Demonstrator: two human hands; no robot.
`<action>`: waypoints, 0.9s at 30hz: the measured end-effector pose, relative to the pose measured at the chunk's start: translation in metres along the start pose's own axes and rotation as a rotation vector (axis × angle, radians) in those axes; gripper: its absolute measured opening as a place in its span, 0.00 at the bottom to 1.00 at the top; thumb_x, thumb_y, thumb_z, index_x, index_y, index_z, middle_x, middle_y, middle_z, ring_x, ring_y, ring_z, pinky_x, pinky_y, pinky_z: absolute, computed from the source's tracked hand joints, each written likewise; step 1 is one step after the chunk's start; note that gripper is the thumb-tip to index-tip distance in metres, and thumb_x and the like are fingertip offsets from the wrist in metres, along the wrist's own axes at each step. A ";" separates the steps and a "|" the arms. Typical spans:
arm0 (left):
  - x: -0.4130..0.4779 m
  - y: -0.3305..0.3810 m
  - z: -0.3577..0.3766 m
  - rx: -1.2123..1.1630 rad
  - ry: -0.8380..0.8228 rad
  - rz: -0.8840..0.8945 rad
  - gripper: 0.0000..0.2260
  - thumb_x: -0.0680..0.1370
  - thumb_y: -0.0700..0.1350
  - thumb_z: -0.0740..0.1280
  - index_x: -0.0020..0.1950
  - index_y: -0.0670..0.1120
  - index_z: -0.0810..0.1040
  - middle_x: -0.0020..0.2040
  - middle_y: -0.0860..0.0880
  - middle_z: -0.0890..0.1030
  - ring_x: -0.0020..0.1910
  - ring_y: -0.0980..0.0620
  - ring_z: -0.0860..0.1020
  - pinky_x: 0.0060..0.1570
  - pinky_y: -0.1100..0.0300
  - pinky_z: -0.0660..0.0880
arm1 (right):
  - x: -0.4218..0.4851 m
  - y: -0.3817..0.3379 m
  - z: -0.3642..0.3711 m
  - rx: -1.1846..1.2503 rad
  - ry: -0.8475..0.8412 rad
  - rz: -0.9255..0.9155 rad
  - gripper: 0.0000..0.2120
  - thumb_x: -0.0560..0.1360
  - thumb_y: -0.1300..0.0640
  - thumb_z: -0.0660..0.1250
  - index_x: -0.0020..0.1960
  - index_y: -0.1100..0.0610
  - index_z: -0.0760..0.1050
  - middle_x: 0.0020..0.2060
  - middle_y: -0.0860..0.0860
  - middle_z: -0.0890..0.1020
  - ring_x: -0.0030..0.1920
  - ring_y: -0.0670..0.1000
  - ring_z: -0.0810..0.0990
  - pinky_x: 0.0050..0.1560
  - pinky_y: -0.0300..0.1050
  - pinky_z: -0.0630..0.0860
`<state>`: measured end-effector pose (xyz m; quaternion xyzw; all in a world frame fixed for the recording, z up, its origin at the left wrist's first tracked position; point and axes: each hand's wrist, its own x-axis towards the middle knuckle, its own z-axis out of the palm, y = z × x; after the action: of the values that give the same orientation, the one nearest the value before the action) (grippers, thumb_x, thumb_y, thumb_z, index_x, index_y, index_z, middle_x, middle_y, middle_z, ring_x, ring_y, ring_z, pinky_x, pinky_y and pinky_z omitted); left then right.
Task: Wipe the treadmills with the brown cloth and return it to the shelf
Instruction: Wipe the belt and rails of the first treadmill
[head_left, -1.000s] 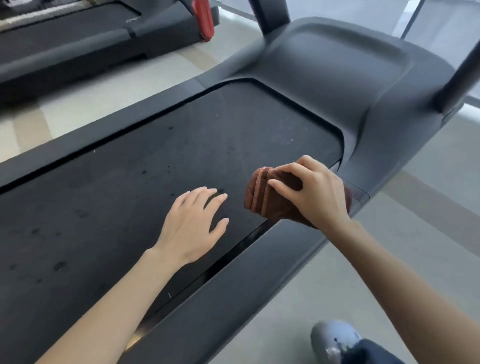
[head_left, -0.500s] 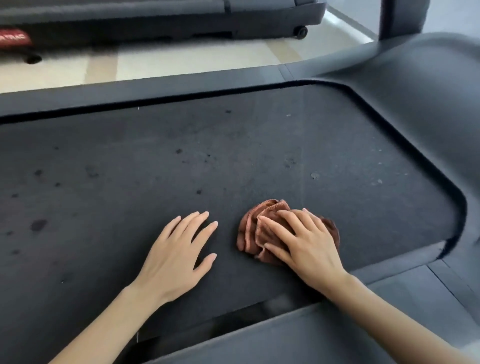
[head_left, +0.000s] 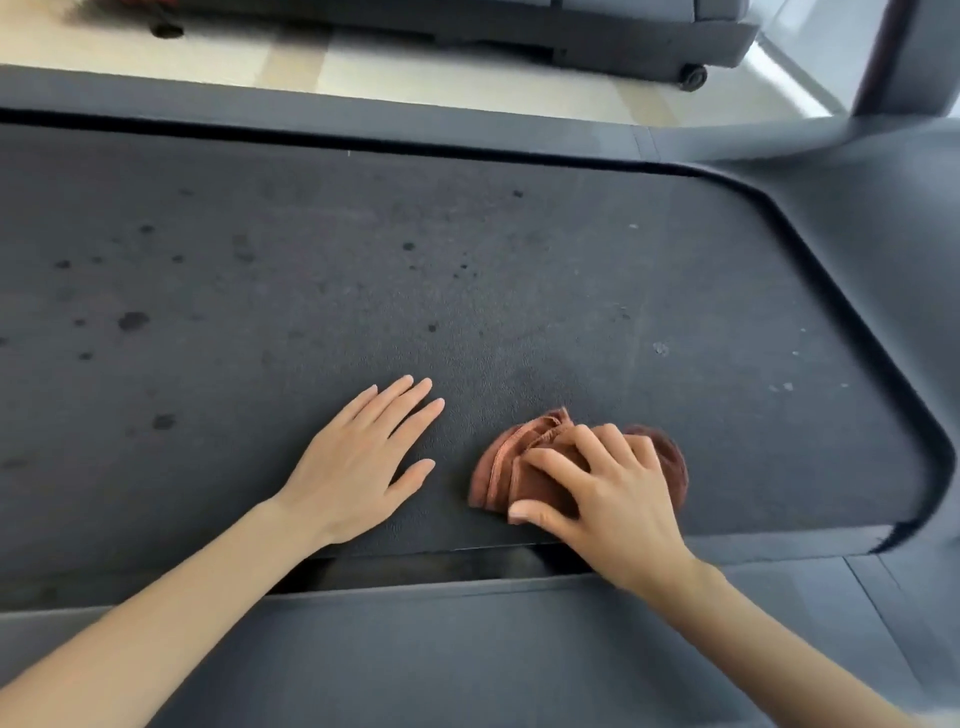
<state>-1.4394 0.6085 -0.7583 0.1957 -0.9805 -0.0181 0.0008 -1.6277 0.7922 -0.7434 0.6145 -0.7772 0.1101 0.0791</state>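
The brown cloth (head_left: 497, 470) lies bunched on the dark treadmill belt (head_left: 311, 270), close to the belt's near edge. My right hand (head_left: 615, 491) sits on top of it, fingers bent over the bunch and thumb against its near side. My left hand (head_left: 358, 467) rests flat on the belt just left of the cloth, fingers straight and spread, holding nothing. Dark spots and a few pale specks mark the belt.
The grey side rail (head_left: 467, 654) runs along the near edge under my forearms. The motor cover (head_left: 883, 218) curves round the belt's right end, with an upright post (head_left: 914, 52) behind. A second treadmill (head_left: 597, 36) with a small wheel (head_left: 693, 78) stands across the pale floor.
My right hand has carried the cloth from the right side rail onto the belt. The view has swung to face the belt squarely. My left hand stays flat on the belt.
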 end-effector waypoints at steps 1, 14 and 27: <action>-0.002 -0.003 0.001 -0.007 0.004 -0.001 0.27 0.79 0.57 0.48 0.74 0.46 0.63 0.75 0.48 0.62 0.74 0.49 0.59 0.73 0.50 0.57 | 0.009 -0.001 0.002 -0.034 0.005 0.009 0.24 0.73 0.30 0.55 0.49 0.47 0.79 0.45 0.50 0.79 0.42 0.56 0.76 0.41 0.50 0.70; -0.012 -0.027 0.008 -0.176 0.095 -0.035 0.28 0.76 0.60 0.45 0.75 0.53 0.61 0.76 0.54 0.58 0.75 0.56 0.52 0.74 0.52 0.50 | 0.040 0.002 -0.011 -0.157 -0.142 0.258 0.33 0.71 0.27 0.49 0.70 0.42 0.65 0.57 0.51 0.74 0.55 0.57 0.73 0.54 0.54 0.72; -0.016 -0.034 0.014 -0.150 0.103 0.014 0.26 0.80 0.59 0.51 0.77 0.52 0.53 0.77 0.53 0.52 0.76 0.55 0.47 0.74 0.54 0.43 | 0.015 -0.049 -0.029 0.085 -0.360 -0.019 0.27 0.79 0.38 0.53 0.75 0.47 0.60 0.76 0.45 0.57 0.76 0.46 0.52 0.76 0.47 0.48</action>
<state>-1.4114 0.5838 -0.7732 0.1891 -0.9764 -0.0812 0.0661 -1.5841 0.7747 -0.7081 0.6343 -0.7676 0.0306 -0.0864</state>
